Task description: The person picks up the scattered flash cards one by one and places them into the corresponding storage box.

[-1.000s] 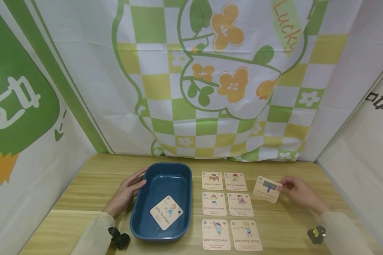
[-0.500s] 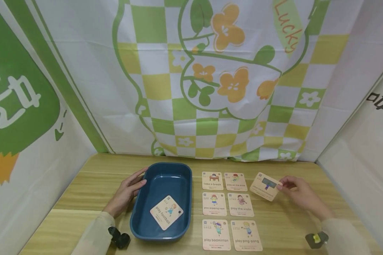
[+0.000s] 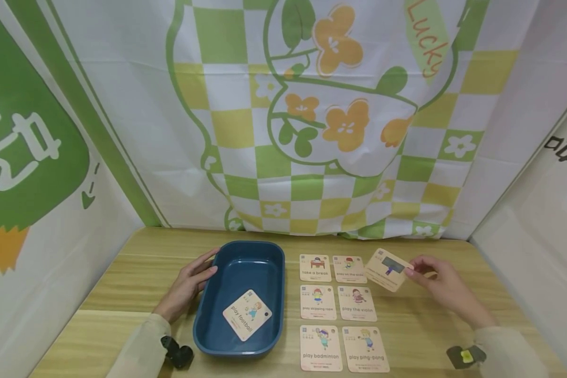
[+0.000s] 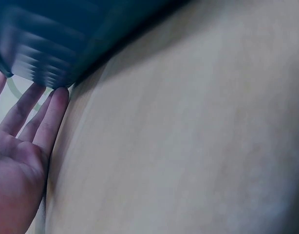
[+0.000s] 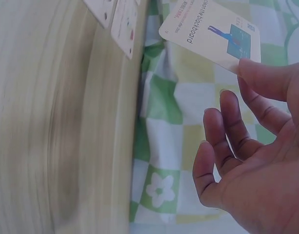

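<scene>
My right hand (image 3: pixel 441 286) pinches the corner of a blackboard card (image 3: pixel 388 270) between thumb and index finger, holding it tilted above the table just right of the "play on the slide" card (image 3: pixel 349 269). In the right wrist view the blackboard card (image 5: pixel 217 34) is raised, and the other fingers of my right hand (image 5: pixel 256 146) are loosely bent. The extended fingers of my left hand (image 3: pixel 185 286) touch the left side of the blue tray (image 3: pixel 198 336). In the left wrist view my left hand (image 4: pixel 25 146) has its fingertips against the tray's wall (image 4: pixel 52 44).
A "play football" card (image 3: pixel 247 315) lies inside the tray. Right of the tray, several cards lie in two columns, among them "take a break" (image 3: pixel 314 268), "play the violin" (image 3: pixel 356 303) and "play badminton" (image 3: pixel 321 348). A patterned cloth (image 3: pixel 302 184) hangs behind the table.
The blackboard card has moved left and slightly toward the back with my right hand, and now partly overlaps the edge of the "play on the slide" card in view. My left hand has stayed at the tray.
</scene>
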Demonstrator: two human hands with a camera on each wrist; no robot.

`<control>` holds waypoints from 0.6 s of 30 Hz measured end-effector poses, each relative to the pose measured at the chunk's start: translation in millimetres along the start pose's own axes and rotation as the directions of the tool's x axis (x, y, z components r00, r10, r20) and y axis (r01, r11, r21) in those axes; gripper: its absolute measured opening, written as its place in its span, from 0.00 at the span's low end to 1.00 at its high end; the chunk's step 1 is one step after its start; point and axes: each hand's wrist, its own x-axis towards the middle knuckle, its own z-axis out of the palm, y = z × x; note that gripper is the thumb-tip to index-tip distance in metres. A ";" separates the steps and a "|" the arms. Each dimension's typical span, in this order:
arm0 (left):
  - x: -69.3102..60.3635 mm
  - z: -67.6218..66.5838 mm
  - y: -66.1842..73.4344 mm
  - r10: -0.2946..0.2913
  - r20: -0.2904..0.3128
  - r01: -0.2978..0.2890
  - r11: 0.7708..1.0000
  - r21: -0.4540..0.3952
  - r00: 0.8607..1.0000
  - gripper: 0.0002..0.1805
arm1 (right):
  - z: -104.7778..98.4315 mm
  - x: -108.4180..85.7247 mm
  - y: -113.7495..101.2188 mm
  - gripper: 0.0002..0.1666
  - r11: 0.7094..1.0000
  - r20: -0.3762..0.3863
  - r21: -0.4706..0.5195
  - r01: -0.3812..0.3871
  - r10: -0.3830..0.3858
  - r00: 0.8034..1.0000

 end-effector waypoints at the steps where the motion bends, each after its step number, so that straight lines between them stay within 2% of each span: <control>1: -0.2 0.0 0.1 0.001 0.000 -0.001 1.000 0.000 1.000 0.33 | 0.1 -0.3 -2.7 0.08 1.000 0.000 0.004 0.000 0.000 1.000; 10: -0.6 0.8 1.4 -0.003 -0.009 0.003 1.000 0.005 1.000 0.33 | 6.9 -0.6 -22.4 0.10 0.999 -0.021 0.037 0.002 -0.001 1.000; 18: -0.1 0.6 0.0 -0.001 -0.006 0.002 1.000 0.011 1.000 0.33 | 15.9 0.1 -37.9 0.08 0.997 -0.024 0.062 0.044 -0.042 0.999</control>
